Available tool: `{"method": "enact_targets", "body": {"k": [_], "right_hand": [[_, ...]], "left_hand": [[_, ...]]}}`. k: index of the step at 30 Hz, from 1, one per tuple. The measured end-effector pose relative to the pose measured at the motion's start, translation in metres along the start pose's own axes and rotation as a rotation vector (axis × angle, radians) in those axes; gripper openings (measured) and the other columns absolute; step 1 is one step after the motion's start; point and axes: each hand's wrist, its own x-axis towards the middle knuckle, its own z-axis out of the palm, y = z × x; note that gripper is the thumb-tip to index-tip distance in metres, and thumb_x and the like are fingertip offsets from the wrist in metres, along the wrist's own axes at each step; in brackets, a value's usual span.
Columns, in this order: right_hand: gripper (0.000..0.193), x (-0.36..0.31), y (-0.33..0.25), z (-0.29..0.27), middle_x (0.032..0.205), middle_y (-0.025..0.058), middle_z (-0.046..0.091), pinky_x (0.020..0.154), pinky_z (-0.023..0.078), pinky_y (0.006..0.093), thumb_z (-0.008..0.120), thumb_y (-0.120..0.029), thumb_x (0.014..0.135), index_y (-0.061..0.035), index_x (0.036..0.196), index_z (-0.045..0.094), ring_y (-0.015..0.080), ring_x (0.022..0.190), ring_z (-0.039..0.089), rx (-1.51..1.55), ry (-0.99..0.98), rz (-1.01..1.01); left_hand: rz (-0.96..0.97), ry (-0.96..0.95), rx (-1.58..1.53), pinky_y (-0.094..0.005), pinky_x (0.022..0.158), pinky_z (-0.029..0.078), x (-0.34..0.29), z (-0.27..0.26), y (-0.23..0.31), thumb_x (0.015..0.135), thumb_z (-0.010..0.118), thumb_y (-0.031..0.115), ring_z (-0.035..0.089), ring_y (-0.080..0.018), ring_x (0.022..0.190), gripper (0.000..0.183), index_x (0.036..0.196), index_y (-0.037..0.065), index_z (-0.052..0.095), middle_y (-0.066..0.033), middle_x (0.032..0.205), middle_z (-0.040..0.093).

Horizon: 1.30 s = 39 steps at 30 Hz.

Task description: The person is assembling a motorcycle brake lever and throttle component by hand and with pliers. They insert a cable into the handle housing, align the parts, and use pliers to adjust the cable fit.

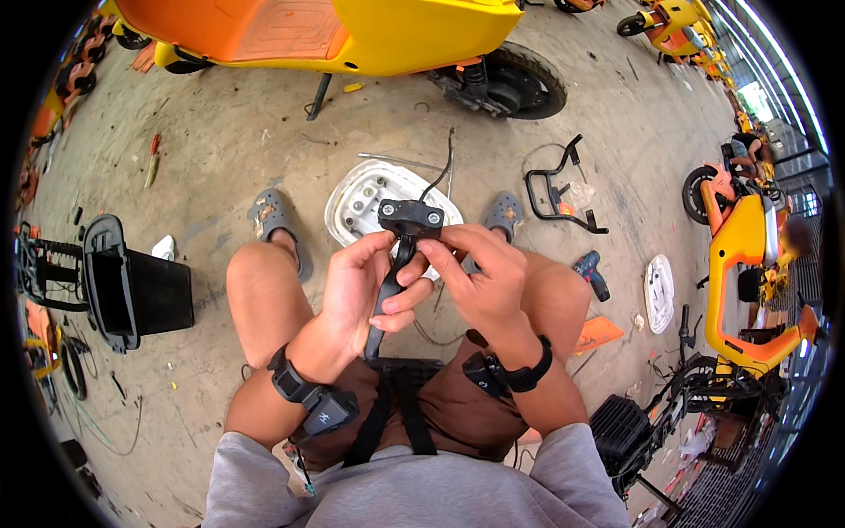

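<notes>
A black brake lever (395,283) with a clamp head is held up between my knees. Two silver screws show on the face of its clamp (410,214), and a thin black cable (444,167) rises from the clamp's right end. My left hand (359,286) is wrapped round the lever blade, its fingers curled over it. With thumb and forefinger, my right hand (476,270) pinches the underside of the clamp at its right; whatever small part lies between those fingertips is hidden. Behind the lever, a white plastic shell (345,195) with several round fittings lies on the floor.
A yellow scooter (414,35) stands ahead. At left is a black bin (154,295). On the floor to the right lie a black tubular bracket (539,195), a power drill (591,275), a white oval cover (658,294) and an orange panel (598,335). More scooters line both sides; a person works far right.
</notes>
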Motion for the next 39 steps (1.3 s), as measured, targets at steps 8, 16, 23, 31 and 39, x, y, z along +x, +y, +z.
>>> {"method": "enact_targets", "body": {"k": [8,16,23,31,39], "right_hand": [[0.017,-0.002,0.001,-0.001,0.077,0.0089,0.069,0.058,0.044,0.0267,0.080,-0.001,0.074,0.0027,0.085,0.068,0.0159,0.059,0.061,-0.002,0.027,-0.032],[0.015,-0.001,-0.003,-0.003,0.081,0.0103,0.071,0.051,0.048,0.0257,0.078,-0.005,0.078,0.0017,0.090,0.071,0.0166,0.062,0.065,0.036,-0.029,0.092],[0.011,-0.004,-0.003,-0.003,0.081,0.0090,0.071,0.052,0.047,0.0244,0.075,-0.004,0.080,0.0010,0.090,0.072,0.0145,0.062,0.063,0.110,-0.032,0.157],[0.010,-0.004,-0.010,-0.002,0.077,0.0085,0.070,0.052,0.046,0.0242,0.074,-0.004,0.081,0.0018,0.090,0.072,0.0125,0.062,0.062,0.167,-0.015,0.270],[0.012,-0.003,-0.010,0.000,0.072,0.0071,0.068,0.056,0.046,0.0230,0.076,-0.003,0.080,0.0046,0.085,0.069,0.0115,0.061,0.063,0.122,-0.003,0.214]], "left_hand": [[-0.016,0.007,-0.040,-0.0207,0.029,0.021,0.001,0.001,-0.001,0.100,0.035,0.031,0.036,-0.0123,0.045,0.045,0.140,0.012,0.045,-0.0040,0.076,0.043],[-0.025,0.052,0.018,-0.0205,0.029,0.018,0.000,-0.001,0.001,0.099,0.036,0.032,0.032,-0.0096,0.040,0.045,0.139,0.014,0.047,-0.0015,0.075,0.044],[-0.030,0.021,0.055,-0.0200,0.030,0.021,-0.002,0.003,0.005,0.099,0.037,0.036,0.031,-0.0080,0.040,0.037,0.085,0.003,0.045,-0.0026,0.071,0.043],[-0.038,-0.008,0.061,-0.0198,0.030,0.021,-0.001,0.000,0.004,0.099,0.038,0.037,0.031,-0.0078,0.040,0.039,0.082,0.003,0.043,-0.0022,0.070,0.042],[-0.046,0.026,0.026,-0.0195,0.030,0.021,-0.002,0.001,0.005,0.099,0.041,0.037,0.032,-0.0080,0.040,0.037,0.085,0.003,0.044,-0.0025,0.072,0.043]]}}
